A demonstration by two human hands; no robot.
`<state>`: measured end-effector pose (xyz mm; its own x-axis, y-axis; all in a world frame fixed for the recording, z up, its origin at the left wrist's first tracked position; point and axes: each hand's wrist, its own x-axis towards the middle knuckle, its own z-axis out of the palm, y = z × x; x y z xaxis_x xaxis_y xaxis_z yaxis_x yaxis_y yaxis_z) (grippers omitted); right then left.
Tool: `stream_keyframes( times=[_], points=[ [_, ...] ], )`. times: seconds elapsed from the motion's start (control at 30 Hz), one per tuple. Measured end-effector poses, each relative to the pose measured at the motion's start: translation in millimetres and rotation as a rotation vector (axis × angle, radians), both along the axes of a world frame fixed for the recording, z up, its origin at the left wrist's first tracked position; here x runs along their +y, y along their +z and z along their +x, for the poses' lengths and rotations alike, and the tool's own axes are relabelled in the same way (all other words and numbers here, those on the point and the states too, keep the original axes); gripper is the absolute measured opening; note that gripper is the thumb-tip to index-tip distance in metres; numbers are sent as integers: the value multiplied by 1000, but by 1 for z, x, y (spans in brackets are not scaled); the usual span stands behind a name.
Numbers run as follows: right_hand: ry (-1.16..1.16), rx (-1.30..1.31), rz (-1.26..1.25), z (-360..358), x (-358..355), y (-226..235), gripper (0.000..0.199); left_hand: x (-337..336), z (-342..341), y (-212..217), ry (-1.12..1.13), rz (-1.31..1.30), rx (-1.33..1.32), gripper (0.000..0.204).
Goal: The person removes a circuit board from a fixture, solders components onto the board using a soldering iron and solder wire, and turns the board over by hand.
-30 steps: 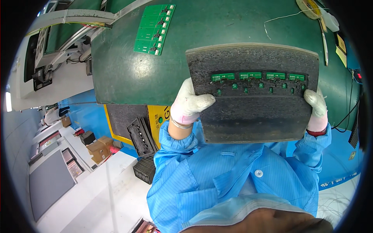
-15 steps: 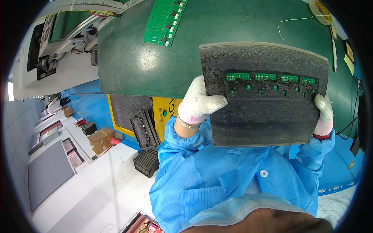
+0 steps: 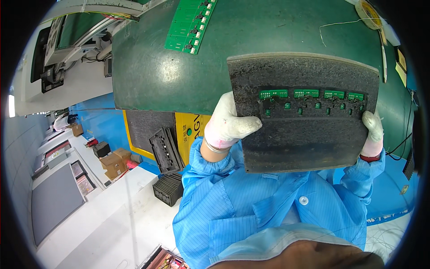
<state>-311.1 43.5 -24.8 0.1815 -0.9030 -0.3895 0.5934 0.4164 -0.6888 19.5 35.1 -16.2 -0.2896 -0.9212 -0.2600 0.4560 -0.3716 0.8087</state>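
Observation:
Between my two gloved hands is a dark, worn, flat soldering pallet (image 3: 304,139), held up in front of my chest. Green circuit board parts (image 3: 306,93) show through its row of slots and small holes. My left hand (image 3: 231,120), in a white glove, grips the left edge with the thumb over the near face. On the right edge, my right hand (image 3: 373,130) is closed in the same way. The fingers of both hands are hidden behind the pallet. Beyond it, a green circuit board panel (image 3: 188,27) with white connectors lies on the green table (image 3: 148,80).
A tape roll (image 3: 368,15) and a thin wire (image 3: 322,33) lie at the table's far right. To my left, dark pallets (image 3: 165,150) rest on a yellow-edged cart (image 3: 183,134), with a black stack (image 3: 168,189) nearby. Cardboard boxes (image 3: 114,163) stand farther left.
The pallet has tilted slightly, and its far edge and slots sit a little lower in the picture. Both hands keep their hold on it.

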Motion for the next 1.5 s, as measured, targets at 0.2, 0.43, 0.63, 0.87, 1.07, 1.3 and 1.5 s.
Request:
stream_keyframes(
  times=[0.2,0.43,0.63,0.87,1.07,1.3,1.5],
  points=[
    [41,54,-79,-1,-2,3,66,4,10,-9,-12,-77,-53,59],
    [173,64,-158,-11,-1,1,70,14,15,-33,67,-73,85,63],
    [147,14,-202,-1,0,11,74,11,23,-51,4,-77,278,69],
    [78,-34,-219,1,7,15,69,10,19,-53,44,-6,391,72],
    [81,-105,-135,-2,9,17,64,11,11,-47,94,49,458,77],
    [94,-180,-185,5,7,22,59,10,20,-57,53,86,506,79],
    [73,-179,-179,8,9,22,58,11,25,-60,67,99,492,78]
  ],
)
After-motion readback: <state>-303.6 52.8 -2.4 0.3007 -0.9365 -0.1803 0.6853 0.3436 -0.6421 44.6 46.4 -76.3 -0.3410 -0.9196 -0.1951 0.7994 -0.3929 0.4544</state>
